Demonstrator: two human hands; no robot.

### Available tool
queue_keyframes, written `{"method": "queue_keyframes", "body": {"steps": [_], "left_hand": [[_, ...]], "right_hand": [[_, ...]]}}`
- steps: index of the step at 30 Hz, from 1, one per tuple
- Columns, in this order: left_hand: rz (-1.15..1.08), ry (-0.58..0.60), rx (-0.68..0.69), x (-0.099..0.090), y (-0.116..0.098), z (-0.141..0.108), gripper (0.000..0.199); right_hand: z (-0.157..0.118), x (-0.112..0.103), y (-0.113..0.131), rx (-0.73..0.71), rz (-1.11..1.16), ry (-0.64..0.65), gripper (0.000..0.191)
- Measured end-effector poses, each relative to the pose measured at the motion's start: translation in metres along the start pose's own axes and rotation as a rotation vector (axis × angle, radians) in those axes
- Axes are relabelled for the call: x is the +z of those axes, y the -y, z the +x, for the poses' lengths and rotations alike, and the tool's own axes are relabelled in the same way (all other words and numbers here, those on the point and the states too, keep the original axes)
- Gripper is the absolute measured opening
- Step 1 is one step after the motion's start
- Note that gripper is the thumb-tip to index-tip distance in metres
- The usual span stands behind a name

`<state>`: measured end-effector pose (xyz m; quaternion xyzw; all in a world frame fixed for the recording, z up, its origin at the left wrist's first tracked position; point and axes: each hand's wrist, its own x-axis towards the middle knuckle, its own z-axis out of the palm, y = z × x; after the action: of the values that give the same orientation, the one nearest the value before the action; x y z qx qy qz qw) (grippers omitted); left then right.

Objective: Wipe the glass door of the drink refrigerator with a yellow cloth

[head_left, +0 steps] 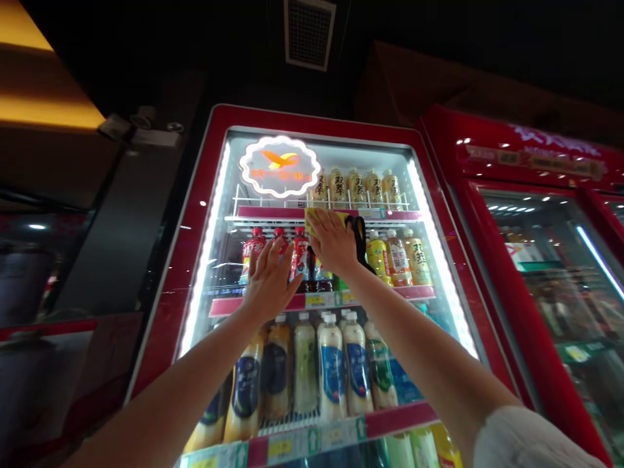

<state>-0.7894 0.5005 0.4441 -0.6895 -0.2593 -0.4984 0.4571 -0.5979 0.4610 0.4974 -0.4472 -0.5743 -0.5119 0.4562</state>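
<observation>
A tall drinks fridge with a red frame point(316, 118) and a glass door stands in front of me. My right hand point(335, 240) lies over a yellow cloth point(311, 220), holding it against the glass at about the second shelf's height. A dark strip point(359, 234) hangs in a loop beside that wrist; whether it belongs to the cloth I cannot tell. My left hand point(270, 279) is open, fingers spread, lower and further left at the glass, with no object in it. Behind the door, red-capped bottles point(253, 250) and milky drink bottles point(331, 364) fill the shelves.
A glowing scalloped sign point(280, 167) shows at the door's upper left. To the right stands another red fridge point(526, 175) with glass doors. On the left is a dark pillar point(117, 227). A vent point(309, 32) is set in the dark ceiling.
</observation>
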Motion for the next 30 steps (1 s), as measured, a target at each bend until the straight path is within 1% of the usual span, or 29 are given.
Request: {"method": "queue_keyframes", "body": {"steps": [2,3,5,7,9,10,12,14,16,17,19,21,23,24,26,27,29,30], "left_hand": [[-0.004,-0.017,-0.013,0.005,-0.006,0.006,0.064],[-0.005,-0.024,-0.011,0.007,-0.009,0.007,0.064],[-0.005,-0.034,0.000,0.009,-0.013,0.006,0.064],[-0.004,-0.041,0.008,0.009,-0.016,0.002,0.063],[0.002,-0.046,0.020,0.010,-0.022,0.002,0.062],[0.007,-0.046,0.025,0.011,-0.025,0.004,0.062],[0.024,-0.041,0.025,0.015,-0.034,0.012,0.061],[0.039,-0.045,0.005,0.019,-0.043,0.021,0.061],[0.044,-0.059,-0.012,0.023,-0.049,0.026,0.062],[0.044,-0.065,-0.014,0.024,-0.051,0.026,0.062],[0.049,-0.068,-0.008,0.024,-0.051,0.022,0.062],[0.061,-0.069,0.006,0.024,-0.049,0.017,0.062],[0.073,-0.083,0.025,0.024,-0.050,0.014,0.062],[0.077,-0.096,0.033,0.025,-0.052,0.015,0.061],[0.080,-0.119,0.036,0.028,-0.059,0.022,0.058],[0.079,-0.129,0.030,0.031,-0.065,0.027,0.057],[0.074,-0.132,0.020,0.036,-0.077,0.037,0.056],[0.071,-0.127,0.022,0.039,-0.084,0.040,0.056]], "right_hand": [[0.009,-0.005,-0.022,0.058,-0.015,0.008,0.059],[0.007,-0.007,-0.031,0.107,-0.032,0.006,0.060],[-0.007,-0.008,-0.041,0.210,-0.077,-0.014,0.061],[-0.028,-0.006,-0.040,0.259,-0.103,-0.033,0.062],[-0.040,-0.003,-0.034,0.209,-0.086,-0.028,0.062],[-0.040,-0.002,-0.033,0.159,-0.068,-0.017,0.061],[-0.029,-0.004,-0.037,0.055,-0.032,0.014,0.059],[-0.012,-0.009,-0.051,0.001,-0.011,0.042,0.059],[-0.002,-0.013,-0.070,0.036,-0.011,0.035,0.059],[-0.002,-0.014,-0.077,0.082,-0.018,0.014,0.059],[-0.015,-0.014,-0.085,0.190,-0.040,-0.051,0.059],[-0.034,-0.011,-0.081,0.234,-0.055,-0.095,0.058],[-0.047,-0.007,-0.072,0.189,-0.058,-0.089,0.057],[-0.049,-0.006,-0.068,0.147,-0.057,-0.072,0.057],[-0.040,-0.006,-0.067,0.058,-0.059,-0.026,0.058],[-0.031,-0.007,-0.071,0.025,-0.064,-0.007,0.058],[-0.013,-0.012,-0.087,-0.007,-0.077,0.019,0.061],[-0.007,-0.014,-0.097,0.004,-0.084,0.024,0.063]]}}
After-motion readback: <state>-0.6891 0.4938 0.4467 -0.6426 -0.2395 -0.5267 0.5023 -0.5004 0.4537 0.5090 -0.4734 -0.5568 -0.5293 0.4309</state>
